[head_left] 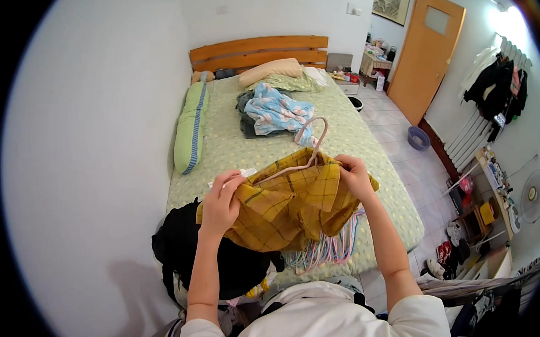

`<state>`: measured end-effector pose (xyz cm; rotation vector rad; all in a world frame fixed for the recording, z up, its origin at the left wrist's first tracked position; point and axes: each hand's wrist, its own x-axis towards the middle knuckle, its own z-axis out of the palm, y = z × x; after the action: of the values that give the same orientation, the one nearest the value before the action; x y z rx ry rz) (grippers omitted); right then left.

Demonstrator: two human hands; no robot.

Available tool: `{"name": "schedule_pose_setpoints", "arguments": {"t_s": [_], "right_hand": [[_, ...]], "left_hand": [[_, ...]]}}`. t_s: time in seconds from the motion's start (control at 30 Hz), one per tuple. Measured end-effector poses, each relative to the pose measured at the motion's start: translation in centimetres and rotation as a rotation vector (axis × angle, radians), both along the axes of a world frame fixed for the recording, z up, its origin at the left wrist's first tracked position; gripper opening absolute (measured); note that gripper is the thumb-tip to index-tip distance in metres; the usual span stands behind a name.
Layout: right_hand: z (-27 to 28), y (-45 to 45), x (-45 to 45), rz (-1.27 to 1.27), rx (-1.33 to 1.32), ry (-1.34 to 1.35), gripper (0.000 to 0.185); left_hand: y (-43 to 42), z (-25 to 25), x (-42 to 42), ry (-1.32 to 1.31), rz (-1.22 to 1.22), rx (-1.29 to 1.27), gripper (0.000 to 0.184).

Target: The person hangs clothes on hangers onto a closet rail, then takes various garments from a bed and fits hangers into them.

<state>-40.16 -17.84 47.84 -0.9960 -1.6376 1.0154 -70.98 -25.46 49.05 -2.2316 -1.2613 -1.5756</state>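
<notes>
A mustard-yellow checked garment (289, 201) hangs over the bed between my hands, with a pale pink hanger (317, 143) inside it and its hook sticking up. My left hand (221, 204) grips the garment's left side near its top edge. On the other side my right hand (354, 175) pinches the cloth beside the hanger. Below the garment, a bundle of pink, white and blue hangers (331, 250) lies on the bed. A heap of black clothing (192, 250) is under and left of my left forearm.
On the bed (376, 182) are a crumpled blue patterned cloth (276, 111), a long green bolster (190, 130) and pillows (272, 72). A purple basin (419, 138) stands on the floor at right. Clothes (495, 86) hang on the right wall, above a fan (532, 195) and shoes.
</notes>
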Motion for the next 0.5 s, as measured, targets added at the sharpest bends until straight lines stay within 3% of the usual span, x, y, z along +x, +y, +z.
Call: {"name": "schedule_pose_setpoints", "arguments": {"t_s": [0.1,0.3,0.4,0.5], "right_hand": [[0.2,-0.4,0.8,0.000,0.037,-0.037,0.013],[1.9,-2.4,2.1,-0.067,0.001,0.047,0.013],[2.3,-2.9,4.0,-0.063,0.012,0.021,0.013],[2.6,-3.3,5.8,-0.053,0.026,0.021,0.013]], "left_hand": [[1.2,0.1,0.1,0.173,-0.015,0.253,0.033],[2.5,0.2,1.7,0.148,-0.234,0.328,0.030],[1.6,2.2,3.4,0.258,-0.263,0.307,0.028],[1.1,1.9,5.2,0.332,-0.190,0.461,0.023]]}}
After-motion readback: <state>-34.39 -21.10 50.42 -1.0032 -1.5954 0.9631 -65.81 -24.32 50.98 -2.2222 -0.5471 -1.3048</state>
